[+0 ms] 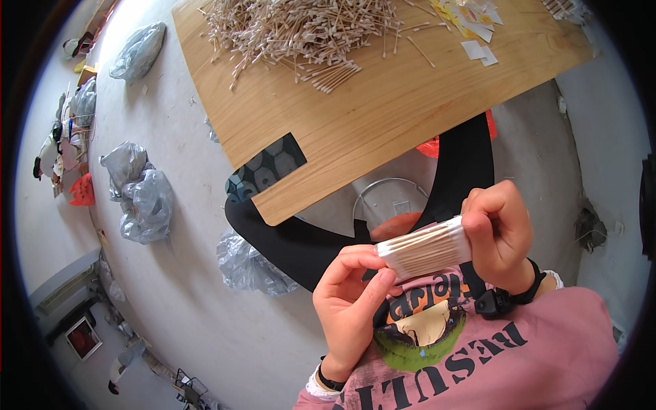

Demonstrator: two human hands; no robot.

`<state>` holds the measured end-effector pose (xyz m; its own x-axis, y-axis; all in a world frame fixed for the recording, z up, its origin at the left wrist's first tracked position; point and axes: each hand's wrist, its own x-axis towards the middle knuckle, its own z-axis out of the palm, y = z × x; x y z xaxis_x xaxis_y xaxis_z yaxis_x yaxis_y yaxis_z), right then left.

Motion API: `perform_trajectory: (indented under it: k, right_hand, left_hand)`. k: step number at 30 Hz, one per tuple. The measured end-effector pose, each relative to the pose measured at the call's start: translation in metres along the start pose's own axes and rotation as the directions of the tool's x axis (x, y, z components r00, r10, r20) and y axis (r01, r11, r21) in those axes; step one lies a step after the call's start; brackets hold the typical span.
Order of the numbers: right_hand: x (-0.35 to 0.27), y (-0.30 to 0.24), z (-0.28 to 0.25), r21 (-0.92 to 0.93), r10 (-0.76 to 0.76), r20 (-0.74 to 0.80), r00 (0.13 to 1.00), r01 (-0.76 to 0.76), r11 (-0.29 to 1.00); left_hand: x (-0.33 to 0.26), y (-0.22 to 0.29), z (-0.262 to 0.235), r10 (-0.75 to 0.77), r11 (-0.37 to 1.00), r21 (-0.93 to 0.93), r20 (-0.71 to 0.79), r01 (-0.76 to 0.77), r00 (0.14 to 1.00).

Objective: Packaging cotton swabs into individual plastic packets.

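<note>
Between my two hands is a flat, rectangular bundle of cotton swabs [427, 251], its pale sticks lying side by side and the white tips at both ends. My left hand [355, 290] pinches its left end between thumb and fingers. At the right end, the curled fingers of my right hand [499, 232] press against the tips. The bundle is held in front of my chest, apart from the table. Whether a clear wrapper surrounds the swabs, I cannot tell. A large heap of loose cotton swabs [294, 31] lies on the wooden table [362, 143].
A small row of swabs [336, 76] lies before the heap. Yellow-and-white packets [468, 17] and white cards [480, 52] are at the table's far right. A dark hexagon-patterned rectangle [266, 167] is at its left edge. Grey plastic bags [147, 205] lie on the floor.
</note>
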<state>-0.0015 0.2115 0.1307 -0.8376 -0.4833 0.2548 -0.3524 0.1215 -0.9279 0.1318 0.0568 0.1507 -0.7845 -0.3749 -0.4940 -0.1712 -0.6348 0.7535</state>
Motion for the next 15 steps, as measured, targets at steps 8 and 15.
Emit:
perform_trajectory:
  k: [8, 15]
  right_hand:
    - [0.01, -0.005, -0.004, -0.082, -0.237, 0.119, 0.964, 0.248, 0.965]
    - [0.016, -0.011, -0.008, -0.074, -0.413, 0.275, 0.868, 0.447, 0.891]
  left_hand:
    - [0.001, 0.0, 0.002, -0.049, 0.999, 0.01, -0.068, 0.05, 0.996]
    - [0.002, 0.005, 0.005, -0.195, 0.981, -0.012, -0.11, 0.195, 0.975]
